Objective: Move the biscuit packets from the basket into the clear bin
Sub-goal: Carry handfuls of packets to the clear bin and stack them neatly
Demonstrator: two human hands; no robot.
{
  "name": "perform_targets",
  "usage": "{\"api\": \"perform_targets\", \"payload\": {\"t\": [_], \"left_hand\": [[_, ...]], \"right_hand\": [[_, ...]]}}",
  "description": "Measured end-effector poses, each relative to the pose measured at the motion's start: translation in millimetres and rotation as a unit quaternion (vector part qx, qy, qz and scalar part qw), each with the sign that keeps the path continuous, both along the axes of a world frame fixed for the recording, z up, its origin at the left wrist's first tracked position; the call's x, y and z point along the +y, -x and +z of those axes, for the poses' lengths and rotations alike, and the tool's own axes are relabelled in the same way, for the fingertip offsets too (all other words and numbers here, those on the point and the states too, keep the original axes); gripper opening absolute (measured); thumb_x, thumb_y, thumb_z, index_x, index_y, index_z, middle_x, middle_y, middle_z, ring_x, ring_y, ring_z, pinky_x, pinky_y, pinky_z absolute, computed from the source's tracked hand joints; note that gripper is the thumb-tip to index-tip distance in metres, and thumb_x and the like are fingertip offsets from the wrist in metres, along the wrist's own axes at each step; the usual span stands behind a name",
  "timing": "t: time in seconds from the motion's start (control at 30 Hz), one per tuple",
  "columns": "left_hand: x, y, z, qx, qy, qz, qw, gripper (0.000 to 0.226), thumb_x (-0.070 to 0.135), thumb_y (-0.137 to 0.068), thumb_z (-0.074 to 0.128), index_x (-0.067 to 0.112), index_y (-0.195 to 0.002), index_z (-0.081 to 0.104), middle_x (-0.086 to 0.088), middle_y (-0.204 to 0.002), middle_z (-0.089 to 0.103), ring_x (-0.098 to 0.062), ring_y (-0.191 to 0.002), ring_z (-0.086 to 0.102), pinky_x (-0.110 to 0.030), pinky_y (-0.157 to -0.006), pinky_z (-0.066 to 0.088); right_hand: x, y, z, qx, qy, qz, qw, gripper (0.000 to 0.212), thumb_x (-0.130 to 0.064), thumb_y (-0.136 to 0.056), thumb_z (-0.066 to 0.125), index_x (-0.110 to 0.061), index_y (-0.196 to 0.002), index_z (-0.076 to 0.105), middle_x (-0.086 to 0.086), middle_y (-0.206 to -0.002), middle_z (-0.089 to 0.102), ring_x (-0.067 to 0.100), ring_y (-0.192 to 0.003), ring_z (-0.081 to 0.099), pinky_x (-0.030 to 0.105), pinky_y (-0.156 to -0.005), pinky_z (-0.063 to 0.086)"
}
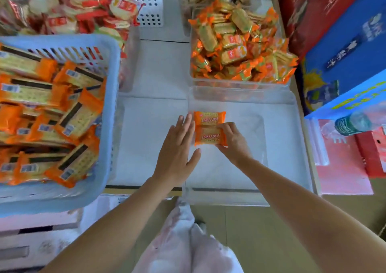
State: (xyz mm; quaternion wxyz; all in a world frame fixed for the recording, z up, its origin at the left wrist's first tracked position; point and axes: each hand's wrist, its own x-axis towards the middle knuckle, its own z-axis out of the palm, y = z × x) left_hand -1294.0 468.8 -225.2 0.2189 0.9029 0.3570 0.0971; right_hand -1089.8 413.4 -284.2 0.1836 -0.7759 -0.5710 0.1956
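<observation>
Left grip (177, 147) flat — right grip (232, 142) curled

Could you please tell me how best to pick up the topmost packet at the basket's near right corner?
Probably from above: pinch the packet across its narrow width at mid-length, since it lies flat on top with long edges exposed.

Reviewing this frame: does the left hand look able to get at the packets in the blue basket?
Probably yes. The left hand is open and holds nothing, and the blue basket beside it is open-topped, its packets piled in plain sight. Nothing lies between them.
</observation>
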Motion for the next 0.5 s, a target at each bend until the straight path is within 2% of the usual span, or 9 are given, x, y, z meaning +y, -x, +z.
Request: {"api": "perform_targets", "payload": {"t": [0.13,0.27,0.4,0.5], "left_hand": [[-3,-2,-2,-0.001,0.015,0.013,1.000,0.065,0.039,-0.097,0.026,0.008,-0.153,0.013,-0.005,-0.162,0.004,-0.021,-0.149,-0.002,-0.046,-0.120,0.014],[-2,-2,-4,-0.003,0.021,0.009,1.000,0.065,0.036,-0.095,0.025,0.008,-0.153,0.010,-0.005,-0.162,0.001,-0.020,-0.149,-0.004,-0.045,-0.121,0.012],[-3,-2,-5,0.003,0.013,0.013,1.000,0.065,0.037,-0.095,0.022,0.011,-0.153,0.007,-0.004,-0.162,-0.001,-0.019,-0.149,-0.005,-0.043,-0.121,0.010],[-4,-3,-4,0.009,0.010,0.019,1.000,0.065,0.040,-0.095,0.019,0.013,-0.153,0.006,-0.003,-0.162,-0.001,-0.018,-0.149,-0.004,-0.041,-0.121,0.008]], "right_hand": [[6,-3,-9,-0.108,-0.010,0.004,0.994,0.068,-0.019,-0.066,0.083,-0.010,-0.128,0.054,0.016,-0.132,0.049,0.037,-0.116,0.048,0.048,-0.092,0.044],[9,-4,-9,-0.106,0.003,0.043,0.993,0.068,-0.018,-0.073,0.078,-0.012,-0.134,0.048,0.013,-0.141,0.045,0.034,-0.121,0.047,0.045,-0.097,0.042],[4,0,-16,-0.094,0.012,0.067,0.993,0.063,-0.013,-0.074,0.078,-0.013,-0.131,0.052,0.013,-0.148,0.041,0.035,-0.129,0.047,0.047,-0.100,0.043],[-2,3,-21,-0.099,0.001,0.062,0.993,0.072,-0.011,-0.073,0.079,-0.014,-0.138,0.046,0.013,-0.151,0.038,0.033,-0.135,0.042,0.046,-0.103,0.042]]}}
